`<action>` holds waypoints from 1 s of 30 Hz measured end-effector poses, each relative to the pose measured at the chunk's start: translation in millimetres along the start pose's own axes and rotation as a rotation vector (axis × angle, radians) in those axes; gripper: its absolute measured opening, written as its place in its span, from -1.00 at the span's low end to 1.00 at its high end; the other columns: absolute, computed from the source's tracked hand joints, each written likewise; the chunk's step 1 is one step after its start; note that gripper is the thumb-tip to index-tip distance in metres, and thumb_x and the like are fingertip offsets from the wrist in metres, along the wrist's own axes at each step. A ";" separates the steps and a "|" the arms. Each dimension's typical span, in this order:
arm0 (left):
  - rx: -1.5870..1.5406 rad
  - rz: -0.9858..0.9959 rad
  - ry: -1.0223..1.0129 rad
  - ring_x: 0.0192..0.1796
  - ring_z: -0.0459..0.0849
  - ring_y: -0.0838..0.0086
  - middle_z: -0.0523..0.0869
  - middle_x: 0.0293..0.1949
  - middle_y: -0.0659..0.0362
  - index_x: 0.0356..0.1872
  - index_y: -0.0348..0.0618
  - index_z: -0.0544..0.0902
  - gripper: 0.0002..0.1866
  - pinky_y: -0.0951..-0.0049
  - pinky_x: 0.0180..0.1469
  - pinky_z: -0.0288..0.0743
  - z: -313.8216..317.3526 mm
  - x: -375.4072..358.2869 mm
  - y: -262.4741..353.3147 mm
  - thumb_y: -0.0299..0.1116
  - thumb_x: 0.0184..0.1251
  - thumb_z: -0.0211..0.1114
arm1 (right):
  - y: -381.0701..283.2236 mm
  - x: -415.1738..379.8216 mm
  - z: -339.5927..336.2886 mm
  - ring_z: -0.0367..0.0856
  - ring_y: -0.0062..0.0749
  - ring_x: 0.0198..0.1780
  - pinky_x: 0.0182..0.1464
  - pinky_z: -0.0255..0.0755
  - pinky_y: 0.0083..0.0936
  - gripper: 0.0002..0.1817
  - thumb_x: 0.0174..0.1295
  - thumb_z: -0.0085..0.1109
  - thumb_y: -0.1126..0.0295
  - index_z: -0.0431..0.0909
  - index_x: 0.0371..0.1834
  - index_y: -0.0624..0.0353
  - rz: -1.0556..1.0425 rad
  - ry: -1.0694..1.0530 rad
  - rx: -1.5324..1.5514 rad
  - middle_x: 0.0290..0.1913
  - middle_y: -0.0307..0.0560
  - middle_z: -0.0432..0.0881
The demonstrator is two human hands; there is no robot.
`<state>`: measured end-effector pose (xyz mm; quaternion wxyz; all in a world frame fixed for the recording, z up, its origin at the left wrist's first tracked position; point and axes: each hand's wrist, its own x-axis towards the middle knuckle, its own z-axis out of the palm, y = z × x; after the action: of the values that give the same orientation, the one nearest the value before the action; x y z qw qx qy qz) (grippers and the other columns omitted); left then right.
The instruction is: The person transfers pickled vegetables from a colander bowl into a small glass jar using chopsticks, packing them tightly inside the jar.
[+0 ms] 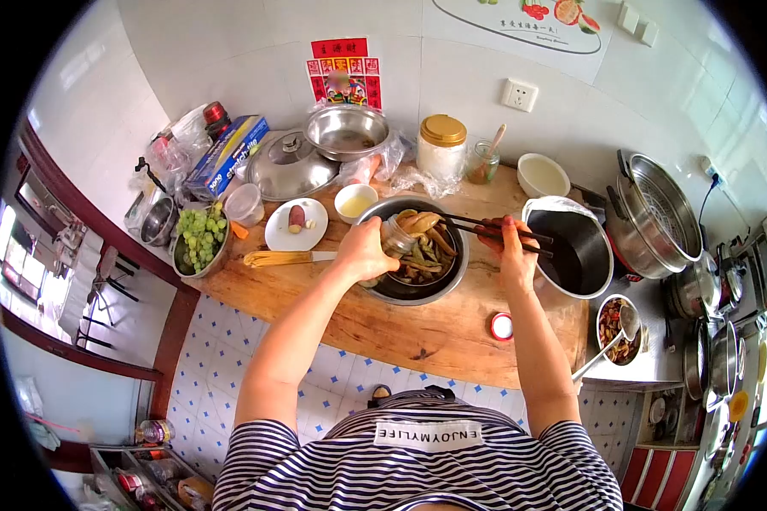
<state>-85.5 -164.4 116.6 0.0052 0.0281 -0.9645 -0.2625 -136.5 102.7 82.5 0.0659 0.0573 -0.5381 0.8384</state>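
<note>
My left hand (365,249) is wrapped round a small glass jar (394,238), which is tilted over a steel bowl (458,271). Dark chopsticks (486,226) are held in my right hand (513,247), their tips at the jar's mouth. Yellowish-brown pieces of food (419,223) show at the mouth of the jar. Under it, green-brown strips (426,258) lie in the bowl. A red-rimmed lid (502,326) rests on the wooden table (400,342), below and left of my right forearm.
Right of the bowl stands a deep dark pot (571,251); beyond it is a bowl of food (619,328) with a ladle. A white plate (296,223), a small bowl (355,202), grapes (199,238), a knife (315,256) and a gold-lidded jar (441,145) surround the left and back.
</note>
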 end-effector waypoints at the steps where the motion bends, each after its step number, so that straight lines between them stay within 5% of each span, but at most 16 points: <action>1: 0.021 -0.009 -0.014 0.05 0.69 0.02 0.71 -0.05 -0.18 -0.02 -0.40 0.54 -0.29 0.20 0.09 0.57 -1.0 -0.2 1.2 -0.24 -0.25 0.62 | -7.8 -3.2 3.6 0.75 -0.19 -0.11 -0.02 0.72 -0.27 -0.71 0.48 0.11 0.31 0.54 -0.13 0.42 -0.037 -0.048 -0.001 -0.18 0.12 0.70; 9: 0.019 0.049 0.018 -0.01 0.68 -0.04 0.71 -0.15 -0.20 -0.09 -0.39 0.53 -0.33 0.15 0.06 0.57 -0.4 -3.0 4.7 -0.22 -0.25 0.62 | -44.5 -24.8 38.7 0.66 -0.58 -0.18 -0.10 0.56 -0.58 -0.79 0.49 0.08 0.43 0.62 -0.19 0.37 -0.354 -0.366 -0.555 -0.27 -0.09 0.74; 12: -0.013 0.104 0.029 -0.01 0.67 -0.04 0.70 -0.16 -0.20 -0.17 -0.36 0.52 -0.39 0.13 0.05 0.56 2.0 -4.6 2.5 -0.23 -0.24 0.61 | -58.0 -17.5 54.6 0.57 -0.58 -0.42 -0.38 0.48 -0.54 -0.86 0.40 0.19 0.47 0.66 -0.27 0.32 -0.407 -0.440 -0.626 -0.44 -0.06 0.70; 19: -0.334 0.194 0.063 0.00 0.72 0.12 0.75 -0.09 -0.07 0.02 -0.35 0.56 -0.29 0.25 0.08 0.58 0.8 -26.8 6.9 -0.31 -0.25 0.65 | -85.2 13.3 92.4 0.56 -0.56 -0.46 -0.37 0.51 -0.51 -0.85 0.35 0.20 0.43 0.68 -0.22 0.31 -0.185 -0.724 -0.669 -0.49 -0.03 0.68; 20: -0.336 0.191 0.070 0.00 0.72 0.12 0.75 -0.09 -0.07 0.02 -0.35 0.56 -0.29 0.25 0.08 0.58 -0.1 -31.5 8.6 -0.31 -0.25 0.65 | -99.8 14.4 106.0 0.66 -0.58 -0.35 -0.27 0.58 -0.57 -0.83 0.39 0.17 0.46 0.65 -0.20 0.38 -0.056 -0.738 -0.772 -0.42 -0.10 0.72; 27: -0.665 0.215 0.136 0.01 0.69 0.41 0.72 -0.04 0.03 0.04 -0.34 0.55 -0.35 0.37 0.09 0.57 10.9 -39.2 4.3 -0.37 -0.16 0.62 | -163.0 -3.9 165.7 0.60 -0.61 -0.44 -0.35 0.49 -0.55 -0.78 0.36 0.23 0.31 0.72 -0.15 0.24 -0.267 -0.887 -1.045 -0.49 -0.12 0.69; 30: -0.725 0.254 0.190 -0.01 0.67 0.45 0.72 -0.04 0.06 0.05 -0.33 0.55 -0.34 0.39 0.09 0.56 14.4 -40.9 -3.1 -0.40 -0.16 0.62 | -180.5 -5.2 176.5 0.61 -0.63 -0.43 -0.35 0.52 -0.60 -0.78 0.38 0.22 0.35 0.70 -0.11 0.29 -0.124 -0.848 -1.067 -0.42 -0.17 0.71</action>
<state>-44.8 -157.5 102.8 0.1364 -0.0709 -0.8004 -0.5795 -95.8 16.3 316.3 -0.0833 0.3712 -0.8527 0.3580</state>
